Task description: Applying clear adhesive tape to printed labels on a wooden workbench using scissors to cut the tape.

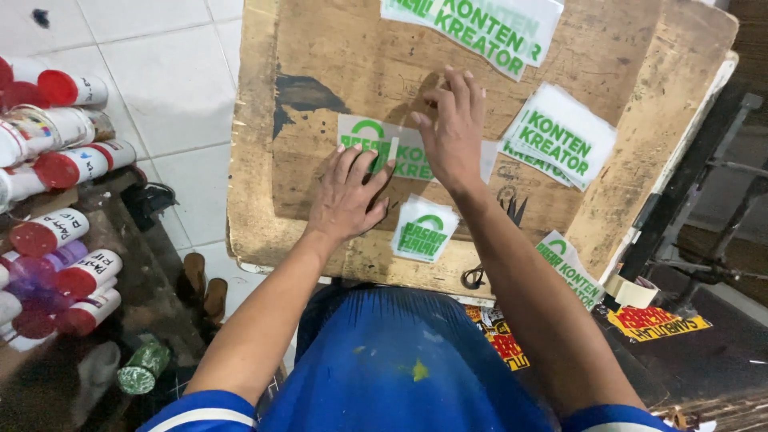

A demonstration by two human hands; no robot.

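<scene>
So I've got the wooden board [336, 72] in front, with the green-and-white sticker [408, 156] mid-board. My left hand [346, 196] lies flat, unclenched, on its left end; my right hand [454, 132] pinches its top edge. Scissors [492, 240] lie just right.
</scene>
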